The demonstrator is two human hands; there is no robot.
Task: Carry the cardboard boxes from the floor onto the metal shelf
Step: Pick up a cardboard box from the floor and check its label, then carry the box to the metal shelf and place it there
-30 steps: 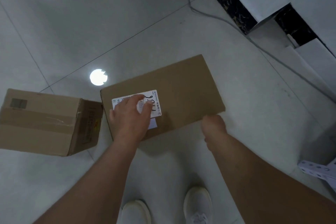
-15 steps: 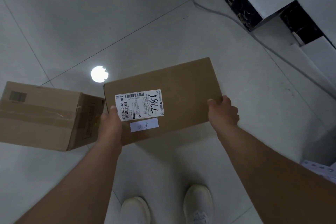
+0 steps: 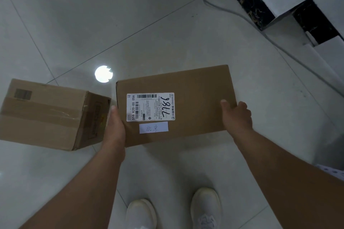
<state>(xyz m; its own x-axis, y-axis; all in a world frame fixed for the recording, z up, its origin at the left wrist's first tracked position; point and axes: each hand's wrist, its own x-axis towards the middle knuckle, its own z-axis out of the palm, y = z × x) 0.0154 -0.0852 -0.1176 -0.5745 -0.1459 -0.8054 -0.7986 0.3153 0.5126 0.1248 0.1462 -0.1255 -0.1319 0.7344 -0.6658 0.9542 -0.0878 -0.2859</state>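
Note:
A flat brown cardboard box with a white shipping label and a small handwritten slip is held between both my hands above the tiled floor. My left hand clasps its left end, thumb on the edge. My right hand grips its right end, thumb on top. A second, bulkier taped cardboard box lies on the floor just left of the held one. A small white perforated piece of the metal shelf shows at the right edge, mostly hidden by my right forearm.
My two white shoes stand on the glossy grey tiles below the box. A grey cable runs across the floor at the upper right beside a black marble skirting and white steps. Ceiling lights reflect in the tiles.
My left hand slid off the label to the box's left end, and my right hand took hold of the right end. The box has come up slightly and turned more level.

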